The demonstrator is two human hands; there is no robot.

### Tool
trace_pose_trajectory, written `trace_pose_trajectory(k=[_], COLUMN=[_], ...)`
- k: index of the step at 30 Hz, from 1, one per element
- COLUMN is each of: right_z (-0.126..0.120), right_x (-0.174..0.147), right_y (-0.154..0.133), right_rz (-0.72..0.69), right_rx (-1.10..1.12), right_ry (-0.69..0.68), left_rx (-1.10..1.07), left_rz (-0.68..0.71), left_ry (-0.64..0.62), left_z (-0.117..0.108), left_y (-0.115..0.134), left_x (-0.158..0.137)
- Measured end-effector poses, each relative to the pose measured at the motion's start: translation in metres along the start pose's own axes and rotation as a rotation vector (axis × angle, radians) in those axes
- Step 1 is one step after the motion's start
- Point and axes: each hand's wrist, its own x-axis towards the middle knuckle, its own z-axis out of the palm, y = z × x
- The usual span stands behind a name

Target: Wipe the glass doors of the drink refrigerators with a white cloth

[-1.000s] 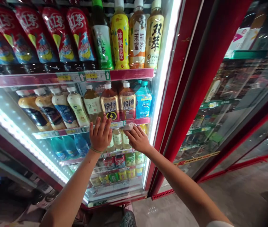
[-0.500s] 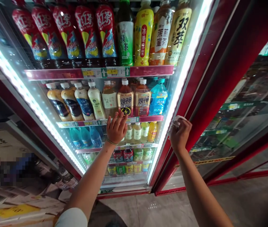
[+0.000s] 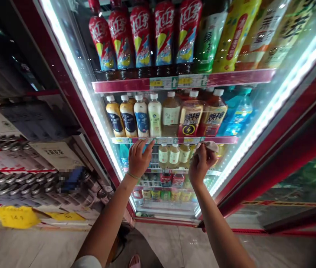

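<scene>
My left hand (image 3: 139,159) is raised before the glass-fronted drinks cooler, fingers apart and nothing in it. Its fingertips are near the shelf edge (image 3: 174,140) below the milk-tea bottles (image 3: 141,117); whether they touch anything I cannot tell. To the right, my right hand (image 3: 201,166) is closed on a crumpled white cloth (image 3: 211,146), possibly a paper wipe. The cloth overlaps the right part of that same shelf edge in view. Behind the hands stand pale-labelled bottles (image 3: 174,156), partly hidden, and amber drink bottles (image 3: 190,115) are just above.
Red-labelled tea bottles (image 3: 165,33) line the top shelf. A bright light strip (image 3: 238,152) and a red frame (image 3: 247,178) bound the cooler on the right. Shelves of bottles with a yellow price tag (image 3: 15,216) stand at left, above a tiled floor (image 3: 169,245).
The view has swung left, bringing more of the left shelves in. My right hand, still holding the white cloth, has moved from the right frame to before the shelves. My left hand stays open.
</scene>
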Motion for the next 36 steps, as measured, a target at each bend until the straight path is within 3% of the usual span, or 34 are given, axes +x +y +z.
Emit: trace_pose_trajectory(k=[3,7,12,15,18,20,22,25,27,29,32,34,36], right_z=[0.022,0.051,0.084,0.101,0.116,0.125,0.131,0.137,0.139,0.141,0.149,0.156,0.163], right_x=[-0.011,-0.021,-0.041,-0.031,0.0,0.014,0.01,-0.024,-0.043,-0.043,-0.018,-0.009,-0.019], right_y=[-0.031,-0.075,-0.125,-0.153,-0.183,-0.202,-0.216,-0.224,-0.228,-0.235,-0.252,-0.261,-0.262], right_rz=[-0.04,-0.119,-0.292,-0.331,-0.249,-0.23,-0.3,-0.473,-0.519,-0.477,-0.387,-0.377,-0.415], right_rx=[0.023,0.103,0.168,0.186,0.202,0.174,0.124,0.083,0.066,0.05,0.036,0.012,-0.021], right_ry=[0.052,0.002,-0.193,-0.263,-0.223,-0.205,-0.247,-0.386,-0.442,-0.44,-0.369,-0.335,-0.335], left_rx=[0.037,0.043,-0.023,-0.016,-0.008,-0.006,0.004,0.003,-0.03,-0.083,-0.15,-0.161,-0.15], left_rz=[-0.069,-0.084,-0.04,0.016,-0.001,-0.008,-0.005,-0.016,-0.024,-0.03,-0.054,-0.067,-0.06], left_ry=[-0.043,-0.119,-0.11,-0.051,-0.023,-0.009,0.018,0.059,0.055,0.049,0.059,0.071,0.084], left_z=[-0.015,-0.033,-0.06,-0.077,-0.09,-0.094,-0.096,-0.096,-0.097,-0.098,-0.1,-0.101,-0.102], left_y=[-0.036,-0.07,-0.107,-0.132,-0.154,-0.163,-0.169,-0.175,-0.18,-0.185,-0.19,-0.191,-0.192], left_x=[-0.02,-0.039,-0.046,-0.045,-0.041,-0.039,-0.038,-0.039,-0.04,-0.04,-0.039,-0.038,-0.038])
